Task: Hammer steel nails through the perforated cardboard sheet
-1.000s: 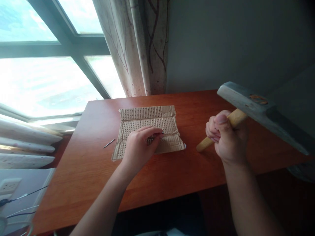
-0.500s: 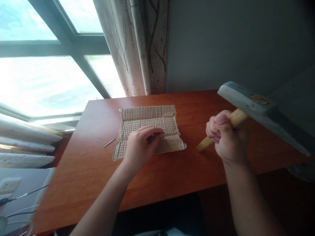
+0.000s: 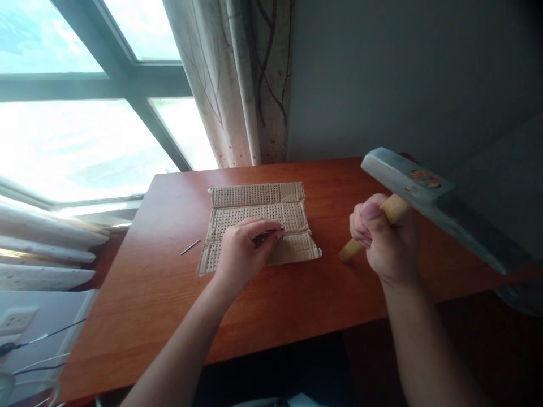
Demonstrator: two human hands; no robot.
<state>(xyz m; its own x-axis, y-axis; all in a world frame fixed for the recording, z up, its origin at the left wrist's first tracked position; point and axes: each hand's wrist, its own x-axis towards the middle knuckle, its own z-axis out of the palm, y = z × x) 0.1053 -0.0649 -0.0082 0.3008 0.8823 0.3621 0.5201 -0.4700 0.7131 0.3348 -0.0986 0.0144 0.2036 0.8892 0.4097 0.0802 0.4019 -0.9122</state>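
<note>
A flat piece of cardboard [image 3: 258, 212], dotted with rows of small holes, lies on the red-brown wooden table [image 3: 169, 294]. My left hand [image 3: 241, 254] rests on its near part, fingers pinched on several thin dark nails whose tips touch the cardboard. My right hand [image 3: 388, 240] is a fist round the wooden handle of a hammer [image 3: 428, 192]. The grey metal head is raised above the table to the right of the cardboard. A single loose nail [image 3: 189, 247] lies on the table left of the cardboard.
A window and a patterned curtain [image 3: 241, 85] stand behind the table's far left corner. A grey wall backs the table. At lower left are a white wall socket [image 3: 17, 319] and thin cables.
The hammer head and my right hand have shifted slightly left and down. My left hand stays on the cardboard with the nails.
</note>
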